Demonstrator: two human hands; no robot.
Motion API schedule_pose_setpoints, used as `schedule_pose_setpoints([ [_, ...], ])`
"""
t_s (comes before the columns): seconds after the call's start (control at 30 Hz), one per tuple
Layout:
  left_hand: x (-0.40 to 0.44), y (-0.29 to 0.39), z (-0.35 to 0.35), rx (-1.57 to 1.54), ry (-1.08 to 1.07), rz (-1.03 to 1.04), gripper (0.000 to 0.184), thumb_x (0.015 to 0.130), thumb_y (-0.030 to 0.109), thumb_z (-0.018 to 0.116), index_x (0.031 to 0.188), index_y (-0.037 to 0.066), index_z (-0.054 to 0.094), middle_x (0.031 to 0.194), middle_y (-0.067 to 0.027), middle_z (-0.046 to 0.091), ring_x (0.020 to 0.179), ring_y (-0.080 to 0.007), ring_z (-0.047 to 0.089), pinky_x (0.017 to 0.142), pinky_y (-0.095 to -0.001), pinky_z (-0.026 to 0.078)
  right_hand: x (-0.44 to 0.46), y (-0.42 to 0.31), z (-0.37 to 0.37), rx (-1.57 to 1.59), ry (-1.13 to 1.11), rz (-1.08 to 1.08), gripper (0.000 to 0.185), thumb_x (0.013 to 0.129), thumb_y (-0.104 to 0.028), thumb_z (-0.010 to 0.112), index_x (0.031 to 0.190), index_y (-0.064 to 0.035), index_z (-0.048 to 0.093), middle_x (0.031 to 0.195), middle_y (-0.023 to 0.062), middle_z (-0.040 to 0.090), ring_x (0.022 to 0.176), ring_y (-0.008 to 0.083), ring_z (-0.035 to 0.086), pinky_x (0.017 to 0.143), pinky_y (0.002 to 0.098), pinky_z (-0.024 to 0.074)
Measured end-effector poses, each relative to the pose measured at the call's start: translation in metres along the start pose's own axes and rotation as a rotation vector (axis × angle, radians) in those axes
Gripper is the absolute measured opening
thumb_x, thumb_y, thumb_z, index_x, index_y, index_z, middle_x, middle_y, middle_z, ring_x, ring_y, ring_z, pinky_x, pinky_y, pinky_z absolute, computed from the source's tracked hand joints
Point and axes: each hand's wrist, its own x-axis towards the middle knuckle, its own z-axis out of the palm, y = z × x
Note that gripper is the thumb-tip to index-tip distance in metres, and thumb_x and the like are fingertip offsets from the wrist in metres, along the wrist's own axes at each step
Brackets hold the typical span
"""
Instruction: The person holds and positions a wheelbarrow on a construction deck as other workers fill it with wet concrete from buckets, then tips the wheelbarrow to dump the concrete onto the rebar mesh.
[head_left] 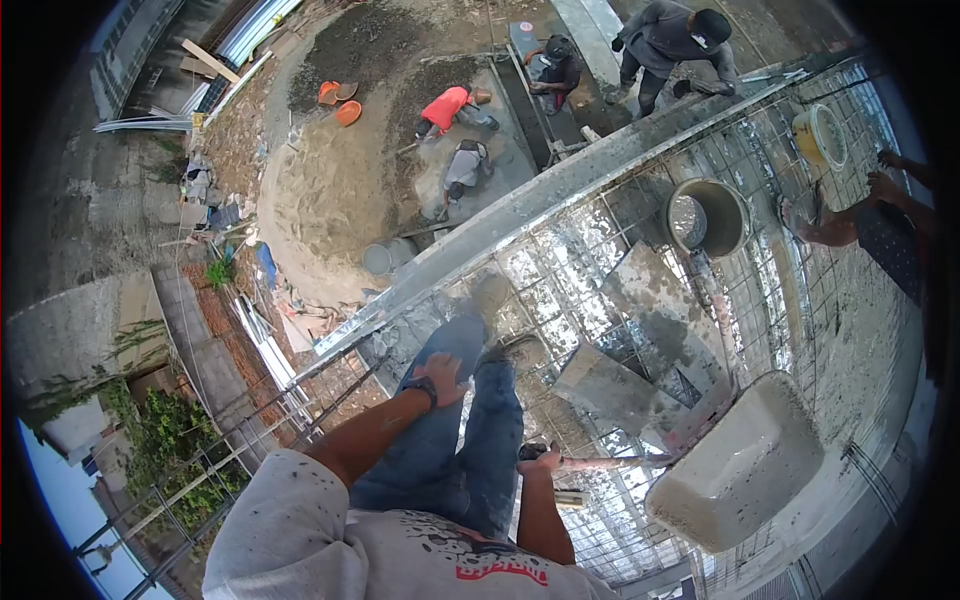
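Note:
My left hand lies on my jeans near the left knee, fingers spread, holding nothing. On the other side of my body, my right hand is wrapped round the dark grip of a wheelbarrow handle. That reddish handle leads to the wheelbarrow's tray, which is coated in grey cement with a wet patch inside. Beyond it, cement-smeared boards lie across the rebar mesh. A large grey bucket stands near the far end of the reddish frame.
A concrete beam borders the mesh; the ground lies lower beyond it. Several people work there near a sand pile. At the right, another person's arm is near a yellowish bucket. Metal bars run along the lower left.

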Motion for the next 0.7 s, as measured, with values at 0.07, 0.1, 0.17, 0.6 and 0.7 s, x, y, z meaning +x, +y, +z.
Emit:
schedule_pose_setpoints([
  [0.07, -0.008, 0.001, 0.024, -0.199, 0.111, 0.055, 0.088, 0.083, 0.061, 0.063, 0.154, 0.018, 0.033, 0.162, -0.0172, 0.018, 0.146, -0.0444, 0.023, 0.114, -0.0657, 0.024, -0.011, -0.025, -0.003, -0.013, 0.110, -0.042, 0.050, 0.090, -0.054, 0.058, 0.059, -0.0179, 0.044, 0.058, -0.0024, 0.053, 0.056, 0.0169, 0.052, 0.060, 0.0366, 0.0460],
  [0.1, -0.027, -0.042, 0.029, -0.190, 0.058, -0.009, 0.090, 0.082, 0.061, 0.064, 0.154, 0.017, 0.032, 0.162, -0.0186, 0.017, 0.145, -0.0471, 0.023, 0.112, -0.0661, 0.027, -0.018, 0.021, -0.005, -0.021, 0.148, -0.065, 0.049, 0.090, -0.054, 0.058, 0.060, -0.0183, 0.045, 0.059, -0.0023, 0.054, 0.056, 0.0170, 0.052, 0.060, 0.0364, 0.0465],
  [0.17, -0.046, -0.042, 0.024, -0.167, 0.005, -0.130, 0.093, 0.081, 0.062, 0.065, 0.154, 0.017, 0.031, 0.162, -0.0214, 0.016, 0.143, -0.0525, 0.025, 0.109, -0.0668, 0.033, -0.016, 0.024, -0.007, -0.040, 0.169, -0.122, 0.047, 0.089, -0.055, 0.059, 0.062, -0.0189, 0.047, 0.062, -0.0023, 0.055, 0.058, 0.0171, 0.054, 0.061, 0.0360, 0.0477],
  [0.6, -0.051, -0.139, 0.039, -0.293, 0.007, -0.315, 0.069, 0.078, 0.039, 0.073, 0.137, 0.014, 0.048, 0.140, -0.0141, 0.040, 0.122, -0.0413, 0.054, 0.094, -0.0479, 0.053, -0.023, 0.027, 0.009, -0.020, 0.353, -0.291, 0.041, 0.091, -0.049, 0.063, 0.071, -0.0160, 0.048, 0.060, -0.0017, 0.050, 0.055, 0.0141, 0.053, 0.058, 0.0298, 0.0519],
  [0.7, -0.046, -0.160, 0.037, -0.306, -0.039, -0.286, 0.066, 0.078, 0.035, 0.072, 0.136, 0.013, 0.049, 0.140, -0.0155, 0.041, 0.121, -0.0409, 0.055, 0.094, -0.0474, 0.052, -0.026, 0.038, 0.007, -0.055, 0.343, -0.326, 0.055, 0.088, -0.063, 0.062, 0.070, -0.0144, 0.046, 0.059, -0.0017, 0.047, 0.053, 0.0129, 0.051, 0.053, 0.0279, 0.0491],
])
